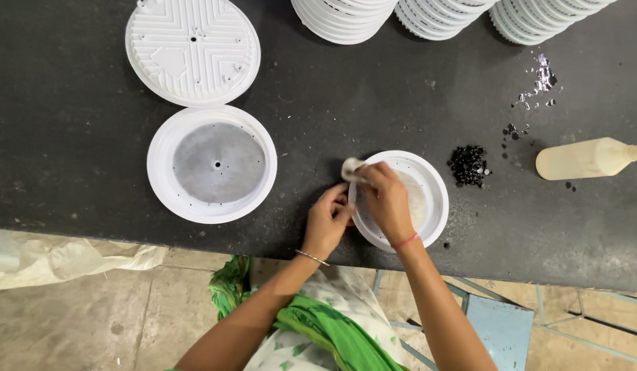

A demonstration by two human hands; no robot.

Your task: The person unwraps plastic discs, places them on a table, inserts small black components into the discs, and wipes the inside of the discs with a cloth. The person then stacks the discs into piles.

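- Left hand (326,221) pinches the near-left rim of a round white dish (428,184), at its 8 o'clock.
- Right hand (387,199) presses a small cloth (350,168), grip closed on it, into the dish.
- The dish lies flat, open side up, on the dark table (318,124); being round, it has no long axis.
- At 3 o'clock: black beads (468,165), then a cream bottle (586,159) lying on its side, nozzle pointing right.
- At 9 o'clock: a larger white dish (212,163).

This looks like a small workshop: a long dark workbench (71,137) holds tall stacks of white plastic discs (342,17), a squeeze bottle (586,158) and tiny black parts (468,165).
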